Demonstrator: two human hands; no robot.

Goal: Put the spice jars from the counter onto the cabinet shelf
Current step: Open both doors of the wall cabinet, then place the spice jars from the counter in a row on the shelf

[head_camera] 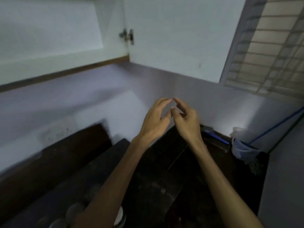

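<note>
Above the dark tabletop your left hand and right hand hang close together, each grip loose and holding nothing, while blurry round jar lids wait low down, under the open cabinet.

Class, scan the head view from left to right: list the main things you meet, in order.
Jar lids at the bottom edge → cabinet hinge → left hand → right hand → plastic container with blue cord → window grille.
</note>
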